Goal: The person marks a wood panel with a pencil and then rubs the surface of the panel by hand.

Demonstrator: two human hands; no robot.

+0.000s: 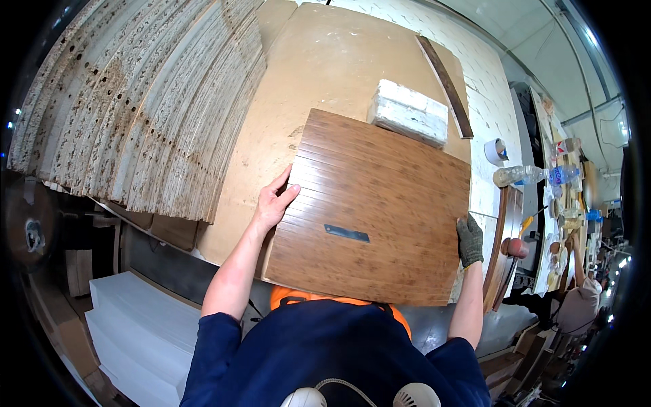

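Note:
A brown wood-grain panel (380,197) with fine parallel grooves lies flat in front of me, its near edge close to my body. My bare left hand (274,202) grips its left edge, the thumb resting over the top. At the right edge, my right hand (470,241) in a dark grey knit glove holds the panel's side; its fingertips curl over the border, and the rest of the grip is partly hidden. On the panel's near half lies a small dark flat strip (346,233). Just beyond the far edge sits a block in whitish wrapping (409,112).
Tan board (325,54) covers the bench. At left rises a tall stack of rough-edged boards (142,102). A dark wooden strip (444,85), a tape roll (496,150) and plastic bottles (536,176) lie to the right. A person (580,305) is at far right.

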